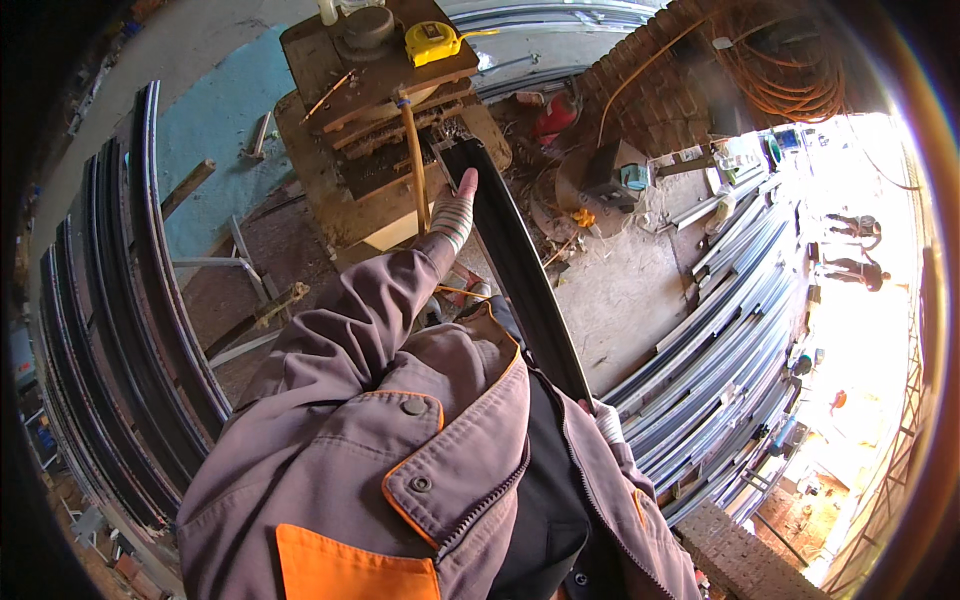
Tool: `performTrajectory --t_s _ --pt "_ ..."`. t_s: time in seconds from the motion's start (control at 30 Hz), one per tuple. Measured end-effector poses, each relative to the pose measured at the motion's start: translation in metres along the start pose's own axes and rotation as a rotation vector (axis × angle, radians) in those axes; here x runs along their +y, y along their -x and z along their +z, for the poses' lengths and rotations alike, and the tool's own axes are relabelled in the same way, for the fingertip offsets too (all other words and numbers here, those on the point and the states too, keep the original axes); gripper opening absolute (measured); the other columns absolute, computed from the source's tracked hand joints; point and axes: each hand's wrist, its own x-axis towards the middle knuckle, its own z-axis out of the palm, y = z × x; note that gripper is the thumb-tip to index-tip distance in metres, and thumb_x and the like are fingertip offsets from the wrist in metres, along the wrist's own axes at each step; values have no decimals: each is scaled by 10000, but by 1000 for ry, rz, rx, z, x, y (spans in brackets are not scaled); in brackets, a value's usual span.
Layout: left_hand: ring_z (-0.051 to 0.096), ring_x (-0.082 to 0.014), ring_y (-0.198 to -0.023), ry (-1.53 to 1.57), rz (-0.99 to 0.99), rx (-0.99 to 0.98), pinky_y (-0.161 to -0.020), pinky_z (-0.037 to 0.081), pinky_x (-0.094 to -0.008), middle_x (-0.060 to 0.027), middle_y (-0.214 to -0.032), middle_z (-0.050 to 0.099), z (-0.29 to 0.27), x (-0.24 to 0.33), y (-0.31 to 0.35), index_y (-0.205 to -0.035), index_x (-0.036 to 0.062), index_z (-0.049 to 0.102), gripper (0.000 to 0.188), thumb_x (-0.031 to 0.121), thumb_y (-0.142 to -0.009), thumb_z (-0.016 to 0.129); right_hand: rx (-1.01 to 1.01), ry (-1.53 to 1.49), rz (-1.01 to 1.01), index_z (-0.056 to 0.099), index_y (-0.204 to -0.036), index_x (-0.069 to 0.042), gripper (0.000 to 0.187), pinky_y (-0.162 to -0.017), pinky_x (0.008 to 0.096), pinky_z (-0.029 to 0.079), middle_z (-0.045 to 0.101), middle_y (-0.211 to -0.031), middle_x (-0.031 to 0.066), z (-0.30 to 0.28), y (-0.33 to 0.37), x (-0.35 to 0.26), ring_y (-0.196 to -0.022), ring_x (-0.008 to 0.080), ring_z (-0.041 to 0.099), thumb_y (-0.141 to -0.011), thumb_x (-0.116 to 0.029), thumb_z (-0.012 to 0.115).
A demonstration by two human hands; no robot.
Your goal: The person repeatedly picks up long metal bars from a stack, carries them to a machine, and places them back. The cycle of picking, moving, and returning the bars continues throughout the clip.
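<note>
A long dark metal channel (520, 265) runs slantwise in front of me, its far end at a press-like machine (375, 170) topped with rusty plates. My left hand (457, 213), in a striped glove with bare fingertips, is closed on the channel's left edge near that far end, thumb laid along it. Beside this hand stands a wooden lever (413, 165), upright against the machine. At the channel's near end my right hand (606, 420), mostly hidden by the channel and my jacket, grips its edge. A yellow tape measure (432, 43) lies on the machine's top.
Long dark profiles (125, 270) lie on supports at the left. On the right floor is a broad stack of metal profiles (720, 330). An orange cable coil (790, 80) hangs by the brick wall, a red cylinder (553, 118) below. Two people (855, 262) stand far right.
</note>
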Motion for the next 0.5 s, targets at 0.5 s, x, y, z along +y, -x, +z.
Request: performTrajectory --t_s 0.5 --pt "476 -400 -1325 -143 68 -126 -1085 390 -412 -294 -1380 526 -20 34 8 -1437 -65 400 1076 842 -859 367 -116 -35 51 644 -832 -31 430 -590 377 452 486 -600 119 -23 2 -33 -593 155 427 -1000 -418 559"
